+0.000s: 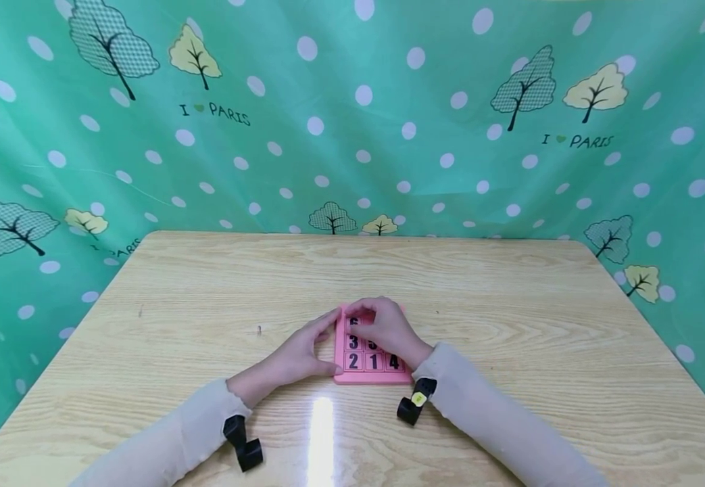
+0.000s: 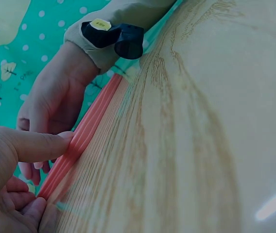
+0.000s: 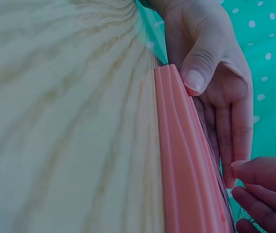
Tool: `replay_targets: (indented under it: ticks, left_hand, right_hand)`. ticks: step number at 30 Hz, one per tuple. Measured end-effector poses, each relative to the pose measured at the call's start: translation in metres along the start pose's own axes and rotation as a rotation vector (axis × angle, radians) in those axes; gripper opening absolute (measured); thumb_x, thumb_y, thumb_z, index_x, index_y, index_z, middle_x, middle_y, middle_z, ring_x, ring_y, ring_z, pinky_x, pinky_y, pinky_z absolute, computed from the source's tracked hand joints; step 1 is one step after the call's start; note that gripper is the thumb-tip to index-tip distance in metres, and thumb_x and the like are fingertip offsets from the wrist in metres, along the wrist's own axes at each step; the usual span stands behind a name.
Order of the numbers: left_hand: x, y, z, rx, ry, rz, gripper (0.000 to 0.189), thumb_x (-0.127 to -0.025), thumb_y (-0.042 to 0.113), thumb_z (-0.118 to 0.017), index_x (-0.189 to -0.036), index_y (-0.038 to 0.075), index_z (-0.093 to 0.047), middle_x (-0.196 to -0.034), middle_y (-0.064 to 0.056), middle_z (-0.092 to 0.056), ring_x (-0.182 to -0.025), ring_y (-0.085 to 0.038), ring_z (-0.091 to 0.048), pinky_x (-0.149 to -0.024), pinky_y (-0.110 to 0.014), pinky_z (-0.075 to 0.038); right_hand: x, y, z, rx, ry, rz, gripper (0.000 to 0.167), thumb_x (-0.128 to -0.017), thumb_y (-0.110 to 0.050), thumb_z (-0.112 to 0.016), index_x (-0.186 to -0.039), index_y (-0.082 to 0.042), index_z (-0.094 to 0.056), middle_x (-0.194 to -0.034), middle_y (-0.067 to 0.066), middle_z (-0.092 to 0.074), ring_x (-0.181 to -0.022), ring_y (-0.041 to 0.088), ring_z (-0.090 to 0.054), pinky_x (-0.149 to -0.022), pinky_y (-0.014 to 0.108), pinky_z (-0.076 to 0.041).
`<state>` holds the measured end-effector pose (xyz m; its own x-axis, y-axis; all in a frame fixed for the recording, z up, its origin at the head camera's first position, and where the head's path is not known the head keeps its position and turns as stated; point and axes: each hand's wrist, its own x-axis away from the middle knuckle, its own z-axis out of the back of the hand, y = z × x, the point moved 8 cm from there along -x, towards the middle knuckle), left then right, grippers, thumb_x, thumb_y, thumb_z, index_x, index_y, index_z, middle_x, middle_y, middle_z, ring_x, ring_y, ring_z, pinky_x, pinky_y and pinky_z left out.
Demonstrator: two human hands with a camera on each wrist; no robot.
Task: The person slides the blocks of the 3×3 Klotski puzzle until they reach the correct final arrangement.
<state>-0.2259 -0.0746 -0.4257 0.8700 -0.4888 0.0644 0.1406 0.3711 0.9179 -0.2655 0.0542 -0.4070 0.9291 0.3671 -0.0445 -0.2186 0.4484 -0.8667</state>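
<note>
A pink number slide puzzle (image 1: 373, 379) lies flat on the wooden table, its tiles bearing black numerals; 2, 1 and 4 show in the bottom row. My left hand (image 1: 300, 355) holds the puzzle's left side, thumb on the near corner and fingers along the far part of the edge. Over the upper tiles is my right hand (image 1: 385, 328), thumb and index finger bent and apart, their tips close to the left column near the 6 and 3. That hand hides most of the top row and part of the middle one. In the left wrist view the left thumb (image 2: 45, 145) overlaps the pink edge.
The wooden table (image 1: 206, 284) extends around the puzzle on every side. Behind it hangs a green dotted curtain (image 1: 352, 155) printed with trees. Each wrist carries a black camera (image 1: 245, 450) on a strap. A small dark mark (image 1: 259, 330) shows left of the puzzle.
</note>
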Motion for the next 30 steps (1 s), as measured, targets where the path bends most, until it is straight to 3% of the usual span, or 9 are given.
replay_targets:
  ticks: [9,15,25,30]
  left_hand:
    - [-0.0008,-0.0001,-0.0008,0.010,-0.005,-0.002,0.098,-0.071,0.008,-0.079,-0.150,0.009,-0.022,-0.155,-0.013,-0.020,-0.132,-0.036,-0.037,-0.110,-0.043,-0.032]
    - [-0.0017,0.0006,-0.0006,0.012,-0.006,-0.010,0.098,-0.071,0.008,-0.080,-0.150,0.008,-0.022,-0.155,-0.013,-0.020,-0.133,-0.035,-0.036,-0.111,-0.043,-0.030]
    - [-0.0015,0.0001,0.0004,0.011,-0.005,-0.009,0.097,-0.071,0.007,-0.079,-0.150,0.008,-0.023,-0.155,-0.012,-0.021,-0.133,-0.035,-0.036,-0.111,-0.043,-0.031]
    - [-0.0007,-0.0001,0.0006,0.011,-0.006,-0.002,0.097,-0.071,0.006,-0.079,-0.150,0.008,-0.023,-0.155,-0.012,-0.020,-0.134,-0.034,-0.035,-0.111,-0.042,-0.032]
  right_hand:
    - [-0.0011,-0.0015,-0.0011,0.035,0.007,0.019,0.025,-0.080,-0.006,-0.072,-0.105,-0.007,-0.070,-0.103,0.003,-0.069,-0.101,0.019,-0.058,-0.092,0.037,-0.048]
    - [-0.0018,0.0021,-0.0008,0.033,0.015,-0.012,0.026,-0.079,-0.006,-0.073,-0.105,-0.009,-0.070,-0.102,0.000,-0.068,-0.102,0.018,-0.053,-0.095,0.038,-0.043]
    - [-0.0031,0.0017,-0.0019,0.086,0.035,0.004,0.026,-0.078,-0.006,-0.074,-0.103,-0.010,-0.071,-0.099,-0.001,-0.069,-0.095,0.015,-0.050,-0.087,0.034,-0.043]
    - [-0.0034,0.0017,-0.0033,0.090,0.034,0.007,0.025,-0.078,-0.005,-0.073,-0.103,-0.009,-0.071,-0.100,0.001,-0.068,-0.097,0.017,-0.051,-0.090,0.036,-0.043]
